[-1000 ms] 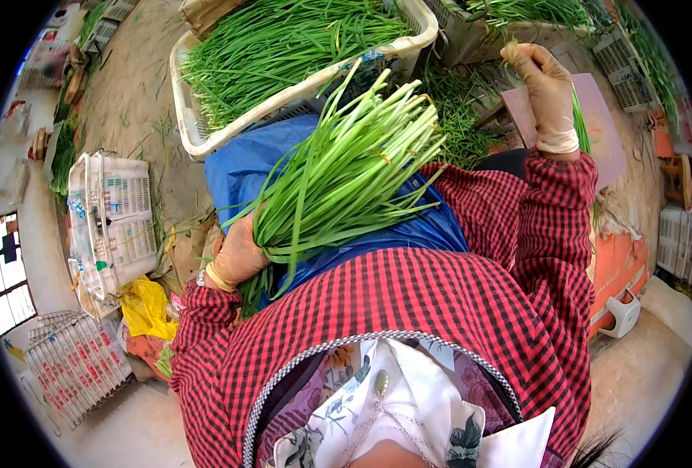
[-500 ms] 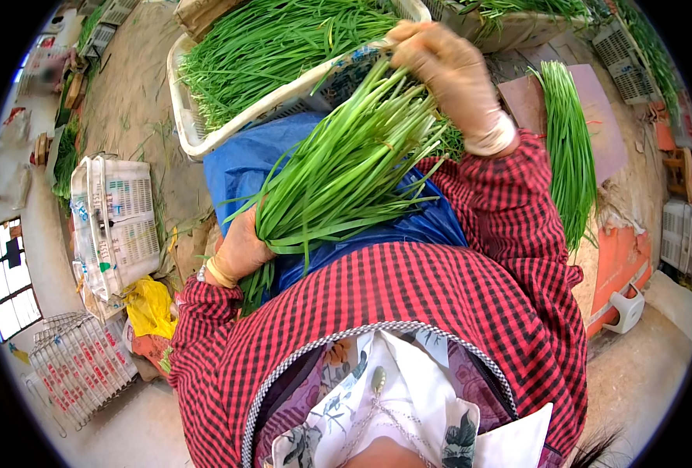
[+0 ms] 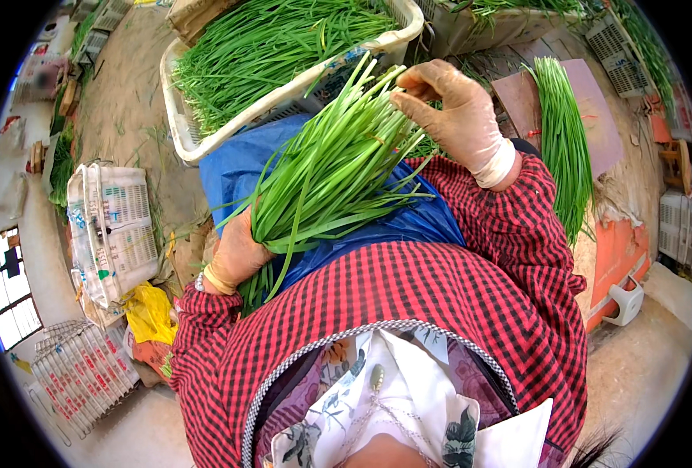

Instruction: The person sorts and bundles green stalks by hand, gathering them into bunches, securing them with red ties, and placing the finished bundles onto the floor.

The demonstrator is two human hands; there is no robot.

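A thick bundle of long green chive leaves lies slanted across my lap over a blue apron. My left hand, in a thin glove, grips the bundle near its lower end. My gloved right hand rests on the leaf tips at the upper right, fingers curled over a few leaves. A second, straight bunch of chives lies on a pinkish board at the right.
A white plastic crate heaped with loose chives stands in front of my knees. Another crate of greens sits behind it. White empty crates are stacked at the left, a yellow bag below them. An orange stool is at right.
My right hand came back from the far right, where it left a bunch on the board, and now lies on the tips of the bundle. The left hand kept its grip.
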